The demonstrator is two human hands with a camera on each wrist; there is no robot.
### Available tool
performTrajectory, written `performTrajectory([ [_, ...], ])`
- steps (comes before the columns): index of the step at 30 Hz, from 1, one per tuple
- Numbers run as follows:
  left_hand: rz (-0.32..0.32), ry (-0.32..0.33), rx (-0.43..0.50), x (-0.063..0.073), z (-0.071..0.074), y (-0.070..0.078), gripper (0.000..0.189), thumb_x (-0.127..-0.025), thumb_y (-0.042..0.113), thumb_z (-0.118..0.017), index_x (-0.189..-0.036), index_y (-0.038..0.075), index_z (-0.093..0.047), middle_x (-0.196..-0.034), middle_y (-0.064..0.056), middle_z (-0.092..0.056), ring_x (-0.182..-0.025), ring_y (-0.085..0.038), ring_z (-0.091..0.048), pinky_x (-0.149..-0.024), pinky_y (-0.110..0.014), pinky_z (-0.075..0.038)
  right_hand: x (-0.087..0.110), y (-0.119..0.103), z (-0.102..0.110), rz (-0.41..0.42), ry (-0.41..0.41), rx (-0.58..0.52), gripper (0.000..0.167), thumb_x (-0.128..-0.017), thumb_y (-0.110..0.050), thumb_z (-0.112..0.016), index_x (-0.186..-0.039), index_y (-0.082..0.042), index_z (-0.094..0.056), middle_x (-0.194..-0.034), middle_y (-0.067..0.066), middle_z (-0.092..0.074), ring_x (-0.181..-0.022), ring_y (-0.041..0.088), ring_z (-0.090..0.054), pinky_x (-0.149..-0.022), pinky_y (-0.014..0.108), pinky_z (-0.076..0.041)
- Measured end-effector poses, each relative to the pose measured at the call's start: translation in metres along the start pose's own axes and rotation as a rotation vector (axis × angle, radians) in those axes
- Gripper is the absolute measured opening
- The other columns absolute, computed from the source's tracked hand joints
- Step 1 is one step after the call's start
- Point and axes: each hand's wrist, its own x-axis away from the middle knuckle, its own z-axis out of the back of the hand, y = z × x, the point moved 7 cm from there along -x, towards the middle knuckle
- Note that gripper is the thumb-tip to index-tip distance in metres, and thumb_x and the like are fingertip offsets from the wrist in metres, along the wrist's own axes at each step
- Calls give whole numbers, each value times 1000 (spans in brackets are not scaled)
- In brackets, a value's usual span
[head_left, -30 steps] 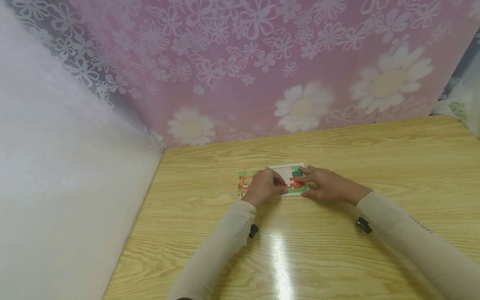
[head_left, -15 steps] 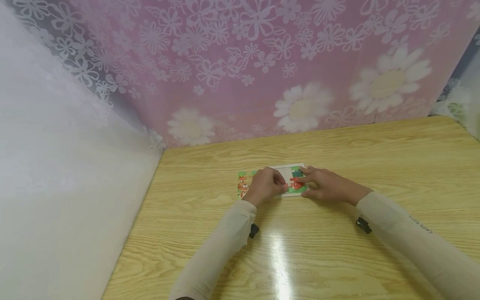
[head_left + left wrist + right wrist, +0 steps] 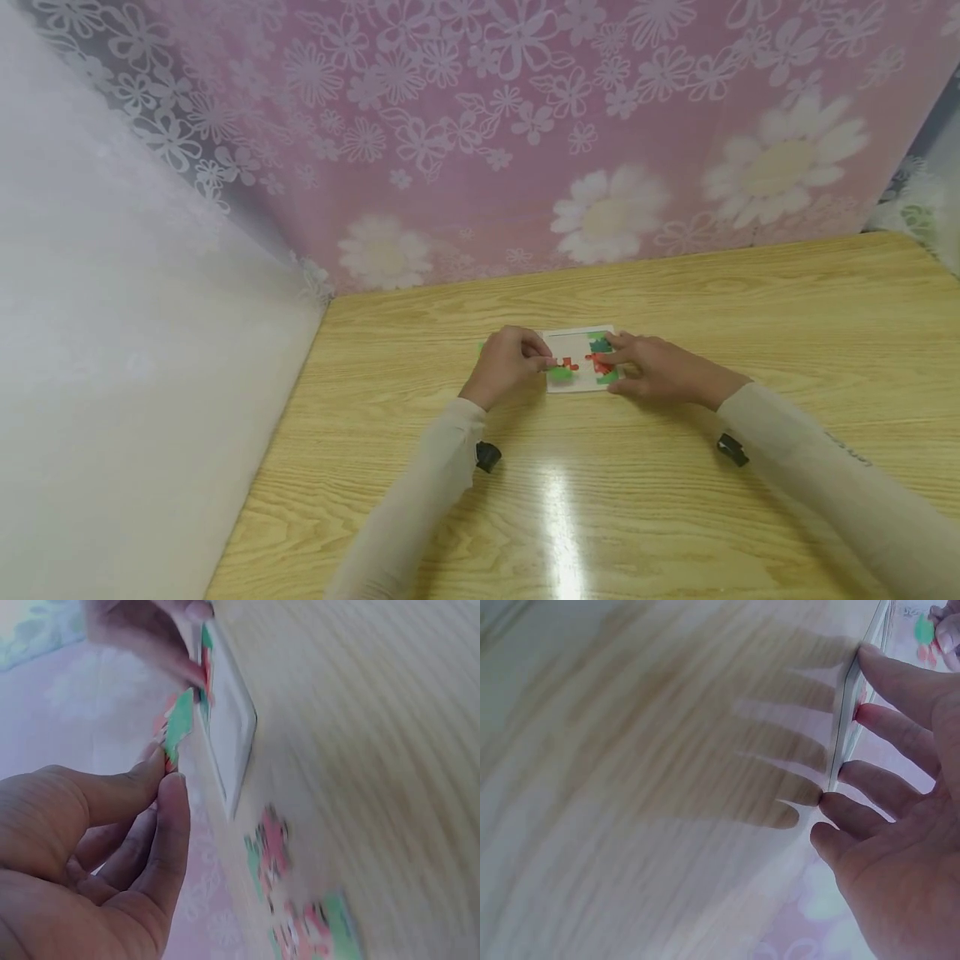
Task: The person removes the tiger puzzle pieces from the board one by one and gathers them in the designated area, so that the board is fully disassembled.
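A jigsaw puzzle piece (image 3: pixel 178 724), green with red, is pinched between the thumb and fingertips of my left hand (image 3: pixel 504 367). In the left wrist view it is tilted and lifted off the board. Below and to the right lies a white puzzle tray (image 3: pixel 573 343), its left and middle parts bare. Green and red pieces (image 3: pixel 600 342) fill its right side, partly covered by fingers. My right hand (image 3: pixel 652 367) rests at the tray's right end, fingers spread and fairly straight. One fingertip touches a red piece; the thumb and other fingers touch the tray's edge.
Loose puzzle pieces (image 3: pixel 271 844) lie on the wooden table (image 3: pixel 390 417) left of the tray, mostly hidden behind my left hand in the head view. A pink flowered curtain (image 3: pixel 465 200) hangs along the back edge, and a white surface (image 3: pixel 150 350) borders the left.
My left hand has lifted the puzzle piece from beside the red pieces and drawn it to the left, uncovering the tray's middle. The right hand has stayed in place.
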Motion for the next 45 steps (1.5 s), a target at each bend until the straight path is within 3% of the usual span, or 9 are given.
performTrajectory([
  [4,17,-17,10,5,9,-8,9,-93,17,-77,-86,11,-75,-79,-2,-71,-69,-20,-67,-61,-27,-52,3,2,3,-3,8,4,50,-93,-18,-75,-135,6,-61,-148,38,-38,-138,56,-35,-107,67,-34],
  [10,64,-32,-37,13,16,-19,9,-93,17,-76,-87,11,-76,-77,3,-69,-67,-13,-63,-61,-27,-52,8,7,5,-16,3,6,51,-93,-21,-76,-135,4,-61,-149,37,-38,-138,55,-35,-107,66,-34],
  [29,170,-54,-58,29,21,-43,9,-91,14,-78,-82,12,-76,-74,3,-69,-67,-18,-67,-58,-31,-53,26,28,14,-62,-23,-17,52,-92,-21,-76,-136,3,-61,-149,36,-36,-138,59,-31,-107,69,-31],
  [45,122,-34,-145,31,19,-37,8,-87,16,-83,-81,11,-79,-79,4,-71,-70,-12,-62,-63,-30,-53,28,32,15,-77,-29,-22,54,-92,-22,-76,-137,2,-60,-150,36,-36,-139,58,-29,-108,70,-29],
])
